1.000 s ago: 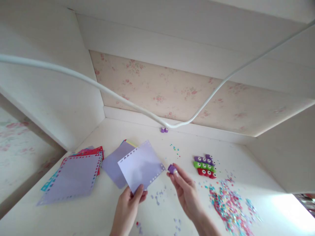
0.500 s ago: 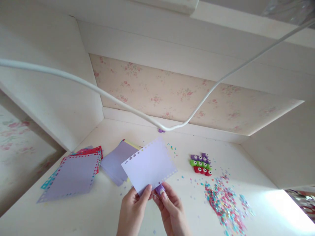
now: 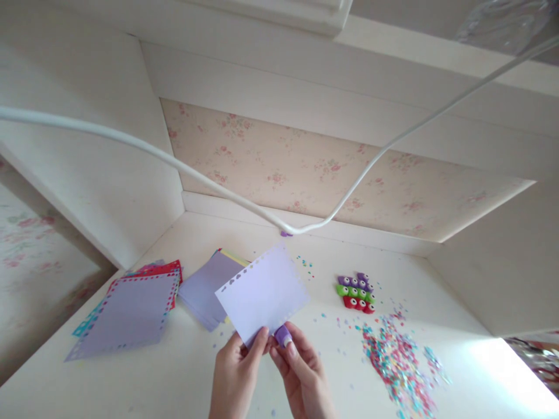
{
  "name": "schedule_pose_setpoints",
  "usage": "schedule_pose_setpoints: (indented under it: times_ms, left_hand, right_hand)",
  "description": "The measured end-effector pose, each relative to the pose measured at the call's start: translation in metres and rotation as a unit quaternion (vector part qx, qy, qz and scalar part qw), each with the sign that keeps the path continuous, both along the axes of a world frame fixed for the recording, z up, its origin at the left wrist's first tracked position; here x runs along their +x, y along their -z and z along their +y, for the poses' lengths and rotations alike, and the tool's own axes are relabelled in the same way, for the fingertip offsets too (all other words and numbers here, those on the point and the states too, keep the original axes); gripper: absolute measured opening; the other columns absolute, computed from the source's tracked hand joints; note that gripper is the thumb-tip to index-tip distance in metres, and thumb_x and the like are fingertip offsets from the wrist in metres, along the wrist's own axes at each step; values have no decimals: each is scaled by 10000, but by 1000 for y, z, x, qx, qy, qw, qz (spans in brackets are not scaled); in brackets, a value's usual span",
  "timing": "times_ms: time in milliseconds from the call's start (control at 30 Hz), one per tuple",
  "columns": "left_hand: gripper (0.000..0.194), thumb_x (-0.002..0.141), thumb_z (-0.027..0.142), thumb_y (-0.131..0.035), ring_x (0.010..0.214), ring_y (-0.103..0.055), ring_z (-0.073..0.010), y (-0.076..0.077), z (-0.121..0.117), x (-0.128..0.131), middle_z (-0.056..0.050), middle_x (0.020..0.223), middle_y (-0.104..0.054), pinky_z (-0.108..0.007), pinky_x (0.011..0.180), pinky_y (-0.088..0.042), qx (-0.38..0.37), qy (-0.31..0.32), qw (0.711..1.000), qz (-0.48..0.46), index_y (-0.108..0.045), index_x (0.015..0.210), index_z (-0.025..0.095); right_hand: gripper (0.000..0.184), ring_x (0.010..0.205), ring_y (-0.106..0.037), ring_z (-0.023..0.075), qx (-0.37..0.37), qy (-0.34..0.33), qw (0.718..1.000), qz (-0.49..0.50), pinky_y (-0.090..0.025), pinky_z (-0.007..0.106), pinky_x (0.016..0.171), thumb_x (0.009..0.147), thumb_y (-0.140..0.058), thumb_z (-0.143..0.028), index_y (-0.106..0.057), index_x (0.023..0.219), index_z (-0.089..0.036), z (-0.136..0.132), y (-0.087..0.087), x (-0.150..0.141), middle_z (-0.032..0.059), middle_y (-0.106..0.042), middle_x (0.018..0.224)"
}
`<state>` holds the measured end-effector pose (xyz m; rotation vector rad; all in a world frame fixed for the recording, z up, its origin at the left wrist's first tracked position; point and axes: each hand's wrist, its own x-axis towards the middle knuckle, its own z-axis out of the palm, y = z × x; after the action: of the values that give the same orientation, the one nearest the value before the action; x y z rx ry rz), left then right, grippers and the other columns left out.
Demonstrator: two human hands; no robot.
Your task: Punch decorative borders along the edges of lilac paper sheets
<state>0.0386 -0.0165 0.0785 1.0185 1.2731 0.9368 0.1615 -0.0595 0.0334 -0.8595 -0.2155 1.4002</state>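
In my left hand (image 3: 240, 366), a pale lilac sheet of paper (image 3: 262, 291) is pinched at its near corner, thumb on top. Small shaped holes run along its far left edge, and fainter ones show at the far right edge. My right hand (image 3: 301, 366) grips a small purple craft punch (image 3: 283, 336) with a white part under the thumb. The punch is right at the sheet's near right edge; whether the paper sits in its slot I cannot tell. Both hands are close together above the white desk (image 3: 174, 384).
Punched sheets (image 3: 135, 308) lie at the left, beside a stack of lilac paper (image 3: 209, 285). Purple, green and red punches (image 3: 356, 291) stand in rows at the right, near a heap of confetti (image 3: 402, 361). A white cable (image 3: 231, 192) hangs across the view.
The purple punch has turned slightly in my right hand and shows more of its body. The sheet's right corner has shifted a little left. My left hand keeps its pinch.
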Motion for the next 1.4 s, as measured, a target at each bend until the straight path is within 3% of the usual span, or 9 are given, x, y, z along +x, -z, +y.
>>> schedule_pose_setpoints:
  times_ms: [300,500,800,967,1133,1267,1400]
  left_hand:
    - [422,788,588,-647,798,-741,-294,-2,-3,-1,-104,844,-785,-271,671,-578,31,9,997,64,-728,825,176]
    - [433,786,599,-651,812,-742,-289,-2,-2,0,-100,860,-785,-274,702,-585,25,0,999,37,-717,849,175]
    - [410,810,591,-622,755,-741,-284,0,-4,0,-106,817,-782,-265,641,-573,67,26,993,88,-719,806,193]
    - [421,801,600,-626,739,-744,-284,0,-6,-1,-97,769,-779,-253,607,-564,78,19,991,107,-737,789,195]
    - [442,803,616,-608,673,-728,-268,-1,-4,-3,-87,722,-769,-262,598,-559,75,18,990,118,-742,766,196]
    - [407,792,583,-641,534,-674,-235,0,-4,-5,-66,605,-728,-253,517,-508,124,11,978,168,-726,690,198]
    - [386,799,561,-646,557,-683,-233,0,-6,-8,-74,644,-742,-247,540,-506,140,17,973,182,-733,711,195]
  right_hand:
    - [404,874,-702,240,14,-1,1000,-8,-478,453,956,685,-859,-338,-726,1043,-206,1,-7,-4,93,-756,1002]
    - [416,915,-700,240,17,-6,1000,2,-474,432,964,693,-854,-350,-725,1067,-220,0,-7,-6,93,-748,1043]
    - [371,981,-671,234,13,8,1000,-7,-513,381,894,696,-855,-341,-740,1033,-241,0,-1,-6,73,-737,1081]
    - [402,845,-673,205,-16,35,999,-22,-513,370,877,653,-875,-372,-750,1006,-226,2,-4,-7,70,-747,1008]
    - [438,1026,-650,238,-19,-10,999,-30,-452,368,993,647,-883,-324,-746,1044,-198,1,-16,-2,92,-729,1102]
    - [382,978,-657,237,-28,-27,998,-40,-468,369,950,651,-877,-329,-759,987,-191,1,-21,3,84,-739,1054]
    - [400,1006,-644,251,-20,-37,997,-68,-443,393,978,659,-870,-336,-749,1009,-184,2,-23,4,85,-736,1062]
